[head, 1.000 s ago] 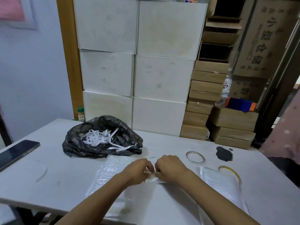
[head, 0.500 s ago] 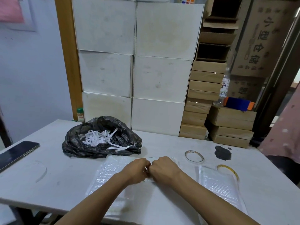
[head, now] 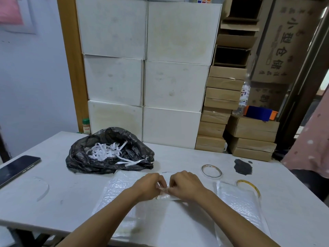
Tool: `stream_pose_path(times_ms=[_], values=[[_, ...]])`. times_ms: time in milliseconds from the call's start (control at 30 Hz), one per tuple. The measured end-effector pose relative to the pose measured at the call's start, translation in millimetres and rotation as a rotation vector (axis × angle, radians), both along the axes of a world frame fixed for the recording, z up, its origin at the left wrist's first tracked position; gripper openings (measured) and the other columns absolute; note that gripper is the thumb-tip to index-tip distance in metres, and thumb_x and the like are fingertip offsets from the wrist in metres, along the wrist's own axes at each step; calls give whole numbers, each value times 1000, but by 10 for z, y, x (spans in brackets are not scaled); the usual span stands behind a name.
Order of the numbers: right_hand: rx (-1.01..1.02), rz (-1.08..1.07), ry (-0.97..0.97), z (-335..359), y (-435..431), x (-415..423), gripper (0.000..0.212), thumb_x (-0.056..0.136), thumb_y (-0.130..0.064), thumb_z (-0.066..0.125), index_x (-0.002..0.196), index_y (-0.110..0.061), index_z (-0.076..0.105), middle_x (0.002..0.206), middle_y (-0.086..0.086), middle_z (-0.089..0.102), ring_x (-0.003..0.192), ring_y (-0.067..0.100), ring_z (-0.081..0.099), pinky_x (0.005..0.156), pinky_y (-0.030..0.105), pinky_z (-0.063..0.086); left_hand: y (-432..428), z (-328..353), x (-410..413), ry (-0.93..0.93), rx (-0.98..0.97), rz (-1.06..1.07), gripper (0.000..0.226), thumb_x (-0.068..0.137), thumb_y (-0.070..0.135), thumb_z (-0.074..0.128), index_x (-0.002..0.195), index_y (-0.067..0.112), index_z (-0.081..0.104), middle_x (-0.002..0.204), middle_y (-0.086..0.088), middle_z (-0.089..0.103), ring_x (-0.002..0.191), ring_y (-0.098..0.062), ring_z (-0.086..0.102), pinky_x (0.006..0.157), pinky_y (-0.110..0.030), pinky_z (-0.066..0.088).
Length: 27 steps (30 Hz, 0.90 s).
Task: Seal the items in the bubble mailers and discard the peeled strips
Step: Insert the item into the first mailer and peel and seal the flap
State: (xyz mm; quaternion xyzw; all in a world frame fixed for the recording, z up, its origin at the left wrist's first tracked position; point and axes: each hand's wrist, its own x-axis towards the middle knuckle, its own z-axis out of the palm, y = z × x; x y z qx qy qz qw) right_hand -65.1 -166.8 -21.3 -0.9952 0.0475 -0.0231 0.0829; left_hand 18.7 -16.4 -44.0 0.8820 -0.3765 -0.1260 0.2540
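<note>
**Both hands pinch at the mailer's flap; the waste bag lies at about ten o'clock**

Head view: The left hand (head: 150,184) and the right hand (head: 185,184) meet almost knuckle to knuckle over the middle of the table (head: 71,202). Their fingertips are closed together on a small, thin, pale piece between them. It is too small to say for sure whether this is the end of the peel strip or the edge of the flap; I judge it is the strip being started. Under the hands lies the bubble mailer (head: 117,191), flat, with its long axis running from six to twelve o'clock, and the hands work at its twelve o'clock end.

The black bag (head: 99,163) with the white peeled strips (head: 106,152) sits on the table at about ten o'clock from the pinch, near the mailer's far end. The left hand is on the bag's side, so I judge it is the better one to carry the strip there, while the right hand holds the flap down. The strip probably runs from nine to three o'clock along the flap, so the pull should go sideways.

A second bubble mailer (head: 242,204) lies at three o'clock from the hands, apart from them. Whether it is sealed already I cannot tell. Two tape rings (head: 211,172) lie just beyond it.
</note>
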Motion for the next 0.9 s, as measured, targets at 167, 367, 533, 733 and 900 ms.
stream_pose_path(times_ms=[167, 367, 533, 733, 900], values=[[161, -153, 60, 17, 11, 74, 28, 71, -49, 69, 73, -21, 68, 85, -2, 70, 82, 20, 64, 63, 26, 45, -27, 22, 6, 12, 23, 10, 20, 83, 13, 61, 96, 26, 68, 100, -1, 71, 94, -15, 66, 81, -33, 54], [126, -153, 122, 73, 37, 139, 18, 73, -41, 71, 79, -24, 67, 93, 1, 66, 86, 21, 63, 67, 28, 45, -31, 27, 20, 5, 16, 1, 20, 84, 11, 63, 97, 24, 69, 93, 5, 65, 92, -14, 64, 78, -30, 51], [94, -135, 149, 126, 59, 156, 12, 77, -32, 71, 76, -21, 68, 77, 3, 65, 65, 22, 62, 73, 29, 54, -41, 35, 26, -13, 22, 1, 23, 84, 8, 61, 100, 22, 69, 92, 6, 62, 89, -13, 60, 79, -30, 51], [21, -115, 172, 181, 82, 151, 13, 79, -27, 65, 67, -21, 63, 72, 4, 64, 76, 27, 69, 65, 26, 49, -32, 73, -8, -14, 47, 3, 25, 83, 7, 60, 99, 24, 69, 104, 0, 69, 95, -17, 64, 84, -35, 54], [-342, 101, 89, 163, 254, 57, 30, 88, -46, 57, 90, -16, 64, 92, 11, 63, 84, 33, 61, 67, 32, 36, -33, 72, -38, -40, 71, 9, 15, 82, 16, 62, 95, 22, 68, 101, 1, 71, 95, -21, 65, 83, -35, 55]])
